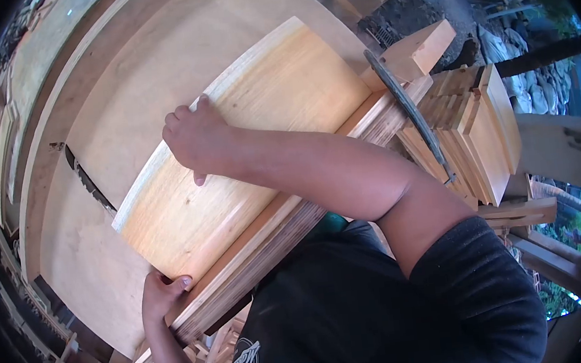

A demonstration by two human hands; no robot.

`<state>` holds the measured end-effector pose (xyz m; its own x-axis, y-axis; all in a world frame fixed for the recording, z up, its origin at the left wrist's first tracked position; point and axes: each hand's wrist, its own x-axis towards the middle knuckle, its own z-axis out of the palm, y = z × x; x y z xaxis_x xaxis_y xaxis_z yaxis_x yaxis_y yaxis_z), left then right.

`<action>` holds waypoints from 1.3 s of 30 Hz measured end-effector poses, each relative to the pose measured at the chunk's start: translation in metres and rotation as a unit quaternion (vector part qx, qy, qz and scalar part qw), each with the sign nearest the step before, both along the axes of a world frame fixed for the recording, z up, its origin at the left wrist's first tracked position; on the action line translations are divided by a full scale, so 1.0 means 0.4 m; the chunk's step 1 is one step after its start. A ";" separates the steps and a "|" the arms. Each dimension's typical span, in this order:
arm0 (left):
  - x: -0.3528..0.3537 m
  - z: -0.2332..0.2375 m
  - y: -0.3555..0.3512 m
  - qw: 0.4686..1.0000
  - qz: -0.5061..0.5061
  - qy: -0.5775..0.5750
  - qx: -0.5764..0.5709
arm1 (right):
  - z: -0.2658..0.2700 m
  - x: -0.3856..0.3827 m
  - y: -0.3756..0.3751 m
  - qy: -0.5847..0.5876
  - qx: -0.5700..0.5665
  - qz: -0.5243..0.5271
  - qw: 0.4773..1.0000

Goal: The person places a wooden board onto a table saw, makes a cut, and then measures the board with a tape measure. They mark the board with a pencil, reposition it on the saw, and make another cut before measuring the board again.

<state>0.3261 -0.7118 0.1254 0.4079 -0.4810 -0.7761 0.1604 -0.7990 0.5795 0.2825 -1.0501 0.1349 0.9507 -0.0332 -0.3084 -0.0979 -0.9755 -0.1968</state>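
A wide pale wooden board (273,78) with a whitish far edge spans the plywood table in front of me. Its near side runs along a layered wooden strip (262,254) close to my body. My right hand (197,138) reaches across the board and is closed on its far edge, with the fingers curled over and the thumb on the face. At the board's left end, my left hand (161,295) is closed on the near corner, its thumb on top. The undersides of both grips are hidden.
Left of the board, a dark, jagged blade-like strip (87,176) shows in a slot in the plywood table (134,77). A dark metal bar (410,114) crosses the strip's right end. A stack of wooden boards (467,129) stands at right, below a wooden block (418,50).
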 end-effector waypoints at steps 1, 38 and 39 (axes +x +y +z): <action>-0.002 -0.003 -0.001 1.000 0.001 0.000 0.004 | 0.003 -0.002 0.001 -0.002 -0.019 0.003 1.000; -0.283 0.069 -0.085 0.866 -0.020 -0.492 -0.092 | 0.004 0.054 -0.051 0.039 -0.012 0.045 0.998; -0.281 0.068 -0.084 0.866 -0.022 -0.492 -0.088 | 0.002 0.056 -0.048 0.034 -0.018 0.048 0.998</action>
<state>0.2138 -0.7454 0.1525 0.8086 -0.5878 0.0244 -0.5084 -0.6773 0.5317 0.3051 -1.0693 0.1357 0.9269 0.0451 -0.3727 -0.0155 -0.9873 -0.1582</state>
